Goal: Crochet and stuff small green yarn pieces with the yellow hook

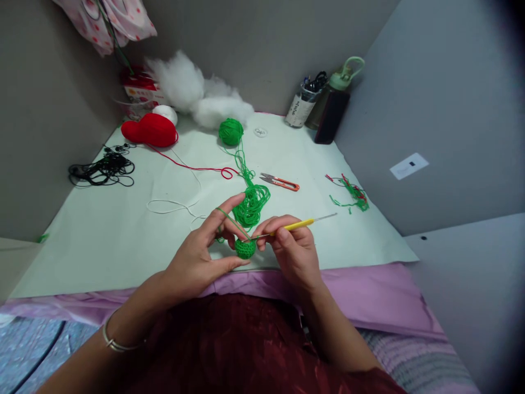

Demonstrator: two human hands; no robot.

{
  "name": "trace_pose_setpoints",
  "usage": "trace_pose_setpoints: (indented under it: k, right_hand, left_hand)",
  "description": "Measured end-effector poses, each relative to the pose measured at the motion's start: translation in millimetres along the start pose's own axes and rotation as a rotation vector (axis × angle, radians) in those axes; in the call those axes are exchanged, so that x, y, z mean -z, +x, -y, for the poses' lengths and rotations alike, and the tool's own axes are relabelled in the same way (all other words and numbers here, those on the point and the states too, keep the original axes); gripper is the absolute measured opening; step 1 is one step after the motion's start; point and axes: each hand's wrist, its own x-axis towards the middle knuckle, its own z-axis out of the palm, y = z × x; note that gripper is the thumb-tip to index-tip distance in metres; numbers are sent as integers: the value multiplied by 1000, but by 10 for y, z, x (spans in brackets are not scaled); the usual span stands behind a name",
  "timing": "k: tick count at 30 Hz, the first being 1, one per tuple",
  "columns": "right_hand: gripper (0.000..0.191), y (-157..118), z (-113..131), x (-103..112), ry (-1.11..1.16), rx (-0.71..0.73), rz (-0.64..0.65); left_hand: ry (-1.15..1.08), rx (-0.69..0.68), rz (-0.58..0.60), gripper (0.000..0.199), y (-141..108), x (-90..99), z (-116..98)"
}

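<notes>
Between thumb and fingers, my left hand (209, 246) pinches a small round green crochet piece (245, 249), with green yarn stretched over its raised index finger. My right hand (293, 246) grips a crochet hook (298, 225) with a yellow handle. The hook's thin metal tip meets the upper edge of the crochet piece, where the yarn runs down to it. Just beyond my hands lies a loose heap of green yarn (251, 207), which trails back to a green yarn ball (231, 132).
Orange-handled thread snips (280, 181) lie past my right hand. Yarn scraps (356, 196) are at the right. Red yarn (151, 131), a black yarn tangle (107, 168) and white stuffing (184, 87) sit back left. A pen holder (301, 109), bottle (340, 82) and phone (332, 116) stand back right.
</notes>
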Motion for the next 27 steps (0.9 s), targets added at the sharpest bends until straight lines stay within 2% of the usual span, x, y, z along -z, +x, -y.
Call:
trace_pose_setpoints:
  k: [5,16,18,23,25,27]
  right_hand:
    - [26,5,58,37,-68,-28,39]
    - [21,25,277,106,-292,61,186]
    - [20,1,278,76,-330,121,159]
    - [19,-104,127,-49,-369,308,-26]
    - [18,-130,49,-74,-286,327,-64]
    - [17,-136,-2,-72,-185,283,-66]
  left_hand:
    - [30,-1,24,86,13,13,-44]
    - [116,-5,74,93,19,33,-45]
    - [111,8,51,92,16,31,-56]
    - [52,42,-18,94,26,14,-106]
    - [33,52,-18,94,32,10,-120]
    - [22,51,-4,93,33,11,-131]
